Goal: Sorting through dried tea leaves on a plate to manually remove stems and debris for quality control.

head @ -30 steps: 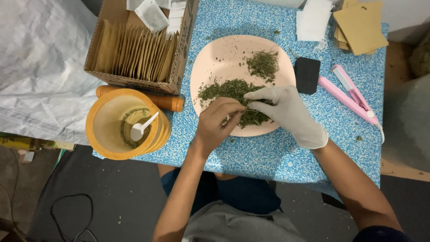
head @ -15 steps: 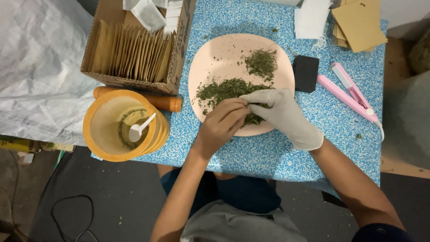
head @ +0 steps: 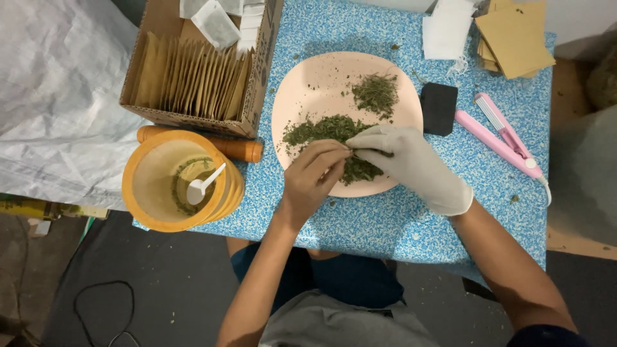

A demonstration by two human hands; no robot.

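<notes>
Left hand point(head: 313, 180) bare, fingers curled, grip pinched on dried green herbs point(head: 334, 132) over the pink plate point(head: 302, 83). Right hand point(head: 411, 164) gloved white, palm down, fingertips meeting the left's, pinching the same herbs. Plate sits mid tabletop point(head: 385, 218).

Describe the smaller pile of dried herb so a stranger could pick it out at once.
Start at the pale pink plate on the blue speckled table. The smaller pile lies toward its far right side, near the black block. Unlike the bigger heap, it is stringier and no hand touches it.
</notes>
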